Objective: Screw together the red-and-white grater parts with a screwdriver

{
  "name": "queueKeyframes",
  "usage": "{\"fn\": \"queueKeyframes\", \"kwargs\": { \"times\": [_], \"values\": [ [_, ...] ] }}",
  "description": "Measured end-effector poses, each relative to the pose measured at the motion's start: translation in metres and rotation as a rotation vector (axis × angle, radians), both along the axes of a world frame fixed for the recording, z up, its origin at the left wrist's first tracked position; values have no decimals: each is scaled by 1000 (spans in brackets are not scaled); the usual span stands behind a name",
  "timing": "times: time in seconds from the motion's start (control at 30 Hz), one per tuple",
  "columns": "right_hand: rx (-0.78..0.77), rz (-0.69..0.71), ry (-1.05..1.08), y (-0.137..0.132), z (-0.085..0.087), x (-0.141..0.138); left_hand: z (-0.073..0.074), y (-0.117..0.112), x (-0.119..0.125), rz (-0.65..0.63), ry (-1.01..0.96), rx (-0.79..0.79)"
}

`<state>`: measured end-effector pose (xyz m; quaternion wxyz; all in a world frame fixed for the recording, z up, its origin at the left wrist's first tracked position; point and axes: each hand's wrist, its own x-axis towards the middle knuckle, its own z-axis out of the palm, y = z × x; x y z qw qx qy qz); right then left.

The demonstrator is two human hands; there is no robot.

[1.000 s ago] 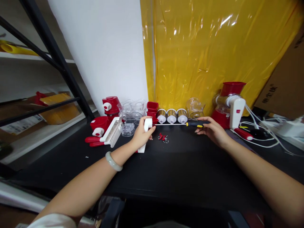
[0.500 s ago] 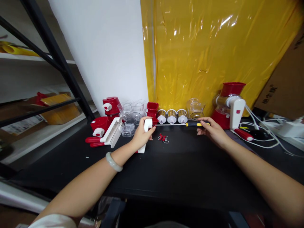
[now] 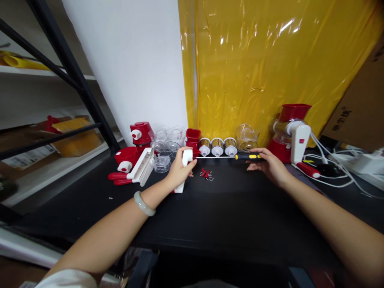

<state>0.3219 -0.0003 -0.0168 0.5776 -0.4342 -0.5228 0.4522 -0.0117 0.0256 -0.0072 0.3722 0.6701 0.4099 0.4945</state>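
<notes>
Screwdriver (image 3: 243, 157), white piece (image 3: 188, 156) in hands (image 3: 177, 170)

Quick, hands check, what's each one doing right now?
Left hand: closed, holding a white plastic part.
Right hand: closed at the fingertips, holding a screwdriver by its handle end.

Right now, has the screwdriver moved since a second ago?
Yes: the screwdriver seems turned about its length, its yellow marks showing differently, direction unclear. Against the drums, no clear sideways shift.
</notes>
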Motion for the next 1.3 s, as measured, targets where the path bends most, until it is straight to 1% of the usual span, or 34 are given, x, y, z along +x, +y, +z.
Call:
{"fn": "queueKeyframes", "kwargs": {
  "times": [0.17, 0.43, 0.73, 1.13, 1.3],
  "values": [
    [-1, 11, -16, -3, 3, 0, -1, 1, 0, -1, 2, 3],
    [-53, -27, 5, -5, 4, -3, -1, 1, -1, 4, 18, 0],
    [-35, -23, 34, -5, 5, -5, 2, -2, 1, 3, 22, 0],
    [-30, -8, 48, -1, -2, 0, 0, 0, 0, -1, 11, 10],
    [16, -1, 30, -2, -1, -1, 0, 0, 0, 0, 9, 11]
  ]
}}
